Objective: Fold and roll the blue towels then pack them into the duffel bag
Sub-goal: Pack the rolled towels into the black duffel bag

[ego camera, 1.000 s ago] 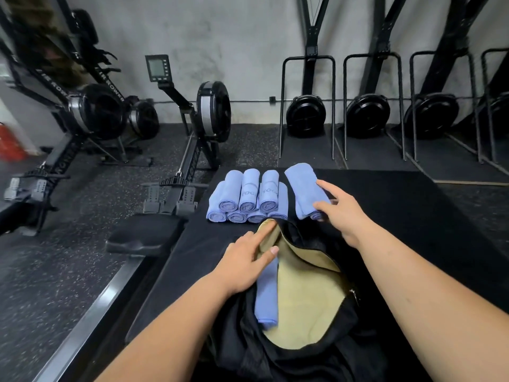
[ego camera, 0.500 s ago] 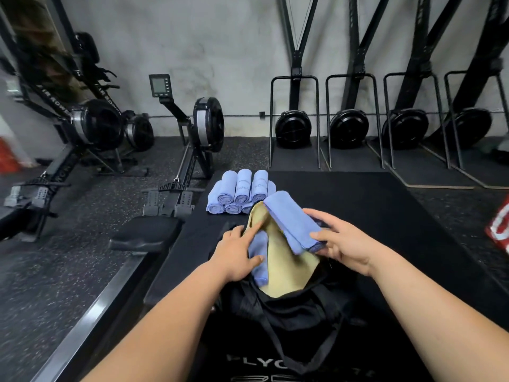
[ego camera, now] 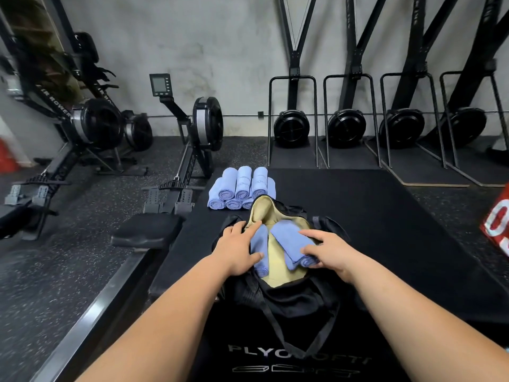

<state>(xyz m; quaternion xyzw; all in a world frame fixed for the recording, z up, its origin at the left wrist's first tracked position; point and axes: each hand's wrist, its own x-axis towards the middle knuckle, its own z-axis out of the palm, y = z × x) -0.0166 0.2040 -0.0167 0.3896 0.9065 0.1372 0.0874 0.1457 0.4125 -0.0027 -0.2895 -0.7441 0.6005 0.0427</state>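
One black padded bench (ego camera: 371,216) fills the foreground and carries everything in play. Along the far wall stand four black fan machines (ego camera: 346,128) in a row, each behind its own tubular frame. To the left, on the speckled floor, are rowing machines (ego camera: 208,122) with three flywheels visible among them; one has a small monitor raised on an arm. A single black duffel bag (ego camera: 289,299) lies open on the bench, its tan lining (ego camera: 278,267) exposed. Just beyond the bag's far end sits a stack of rolled blue towels (ego camera: 243,186): three rolls on top, three roll ends visible below, and the edge of a seventh at the right, partly hidden by the bag. Two more blue rolls are inside the bag on the lining. The left roll (ego camera: 263,261) lies along the left wall, and the right roll (ego camera: 287,239) lies tilted beside it, apart from it. The left hand (ego camera: 238,249) rests with nearly straight fingers across the bag's edge and the left roll, clasping nothing. The right hand (ego camera: 327,252) has its fingers curled round the near end of the right roll. One red block (ego camera: 498,227) pokes in at the right edge.
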